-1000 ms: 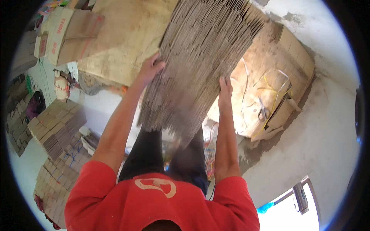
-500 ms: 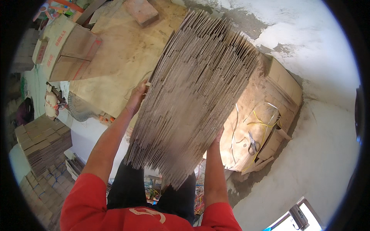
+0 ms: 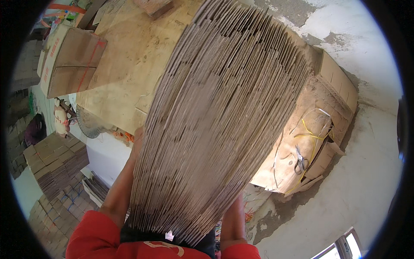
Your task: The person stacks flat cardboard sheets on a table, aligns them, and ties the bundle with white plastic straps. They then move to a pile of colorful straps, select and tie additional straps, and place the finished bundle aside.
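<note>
A thick bundle of flattened cardboard sheets fills the middle of the head view, its corrugated edges facing me. It is raised in front of my body at a slant, the far end leaning right. My left hand grips its left side, fingers mostly hidden by the cardboard. On the other side my right forearm reaches up under the bundle, and the right hand itself is out of sight behind it. Scissors and a loose yellow strap lie on the cardboard-covered surface to the right.
A table covered in brown sheeting extends at the far left, bearing a cardboard box and a brick-like block. A round wire guard is beside it. Stacked cardboard stands lower left. A peeling white wall bounds the right.
The cardboard bundle has come up closer to me and looks larger, its lower end now over my waist. My right hand, partly visible before, is now covered by it.
</note>
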Demonstrator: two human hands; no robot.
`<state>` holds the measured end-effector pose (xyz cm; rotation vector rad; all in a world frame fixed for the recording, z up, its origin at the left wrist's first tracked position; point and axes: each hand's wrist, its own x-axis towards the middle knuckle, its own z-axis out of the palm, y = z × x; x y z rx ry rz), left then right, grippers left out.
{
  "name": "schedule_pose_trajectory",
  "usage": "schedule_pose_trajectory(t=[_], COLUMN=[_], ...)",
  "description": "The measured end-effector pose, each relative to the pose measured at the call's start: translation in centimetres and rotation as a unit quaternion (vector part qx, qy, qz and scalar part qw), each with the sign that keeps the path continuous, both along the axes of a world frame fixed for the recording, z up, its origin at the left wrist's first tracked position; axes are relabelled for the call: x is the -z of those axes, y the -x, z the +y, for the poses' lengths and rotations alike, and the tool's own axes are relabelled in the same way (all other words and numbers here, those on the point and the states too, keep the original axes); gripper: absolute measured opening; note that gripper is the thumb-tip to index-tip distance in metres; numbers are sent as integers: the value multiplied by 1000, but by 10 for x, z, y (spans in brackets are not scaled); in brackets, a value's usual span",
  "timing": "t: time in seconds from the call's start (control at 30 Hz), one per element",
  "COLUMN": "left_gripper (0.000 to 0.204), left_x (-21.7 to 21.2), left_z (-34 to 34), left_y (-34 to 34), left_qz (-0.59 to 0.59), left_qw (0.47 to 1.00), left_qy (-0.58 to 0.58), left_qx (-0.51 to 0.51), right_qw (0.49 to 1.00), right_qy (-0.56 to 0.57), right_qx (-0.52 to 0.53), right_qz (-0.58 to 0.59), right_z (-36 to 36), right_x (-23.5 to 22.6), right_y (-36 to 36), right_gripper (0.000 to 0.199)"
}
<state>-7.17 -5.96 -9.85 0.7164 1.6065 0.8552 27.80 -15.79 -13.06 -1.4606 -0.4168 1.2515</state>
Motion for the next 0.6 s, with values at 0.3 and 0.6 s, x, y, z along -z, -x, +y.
schedule_pose_trajectory(t=[0.3, 0.6], left_gripper=[63, 74], left_x=[-31, -6], left_z=[182, 215], left_y=[-75, -71], left_qz=[-36, -163], left_qw=[991, 976], left_qy=[-113, -104], left_qx=[-64, 98], right_qw=[999, 999], right_qy=[12, 43], right_qx=[0, -14], right_qz=[35, 25], right_z=[189, 225], right_x=[-48, -38], right_y=[-36, -64], right_gripper=[64, 68])
